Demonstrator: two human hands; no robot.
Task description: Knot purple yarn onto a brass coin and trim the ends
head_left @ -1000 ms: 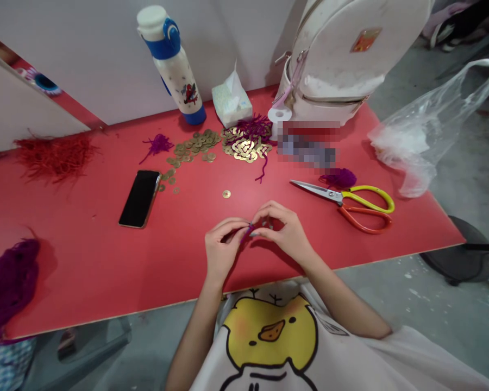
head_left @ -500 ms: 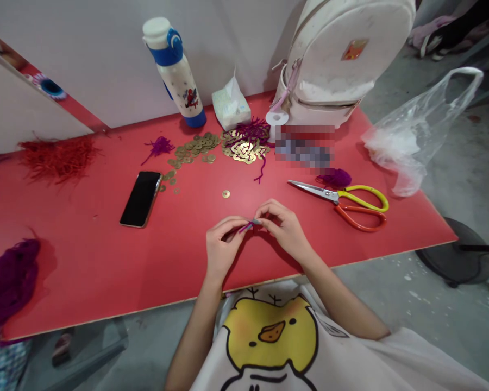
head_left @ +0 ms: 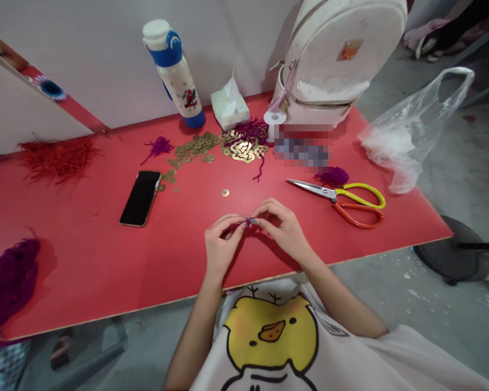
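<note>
Between my two hands is a short piece of purple yarn (head_left: 248, 221), pinched at the fingertips just above the table. My left hand (head_left: 224, 239) is closed on its left part, thumb against the fingers. My right hand (head_left: 280, 224) grips the other part, its fingertips almost touching the left ones. The yarn looks looped or knotted where the fingertips meet, but the fingers cover most of it. Beyond the hands lies a single gold coin (head_left: 225, 193). To the right rest the scissors (head_left: 334, 196) with one yellow and one red handle, blades slightly apart.
On the red table (head_left: 106, 266) are a black phone (head_left: 141, 198), loose coins (head_left: 195, 147), strung coins (head_left: 244, 150), a bottle (head_left: 175, 76), tissues (head_left: 230, 108), a backpack (head_left: 338, 65) and a plastic bag (head_left: 407, 141). Purple yarn (head_left: 12, 282) lies at left, red strands (head_left: 59, 157) behind it.
My fingertips have shifted slightly on the purple yarn; its loose end no longer points down toward me, and a small loop or knot shows between them. The view has moved a little.
</note>
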